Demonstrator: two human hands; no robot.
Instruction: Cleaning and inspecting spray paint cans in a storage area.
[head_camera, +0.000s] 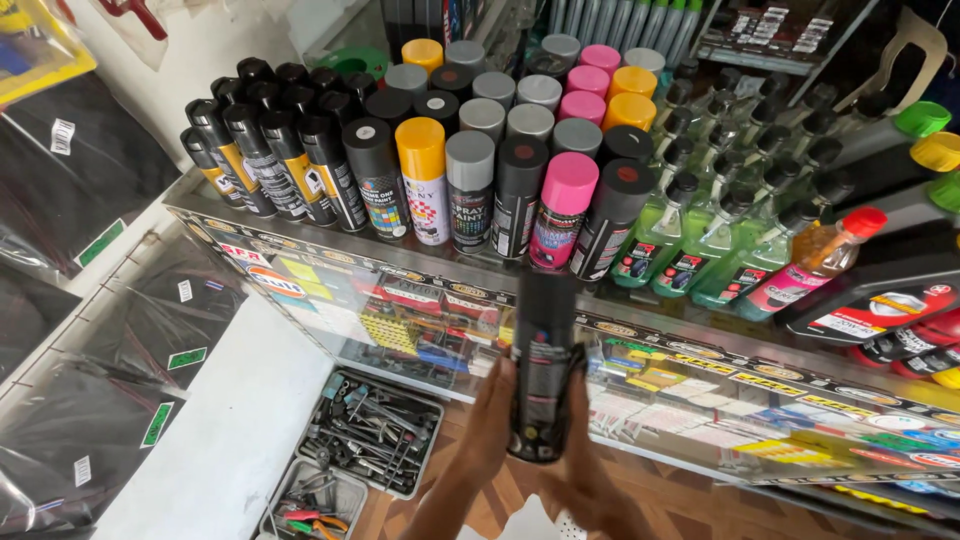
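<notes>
Lower centre of frame: both hands grip one black spray can (543, 365), held upright and lifted in front of the glass display surface (700, 395). Left hand (487, 415) wraps the can's left side, fingers curled on the label. Right hand (585, 470) cups the can from below and right, thumb up along its side. The can's cap is black.

Behind it, upper centre, rows of spray cans stand on the surface top: black-capped group (270, 140) at upper left, then a yellow-capped can (424, 180), a grey-capped can (470, 190), a pink-capped can (563, 210). Green liquid bottles (700, 230) with black caps fill the upper right; a red-capped bottle (815, 262) lies tilted beside them. Bottom left, a tray of hand tools (375, 430) sits on the floor. Black packaged items (70, 180) hang on the left wall.
</notes>
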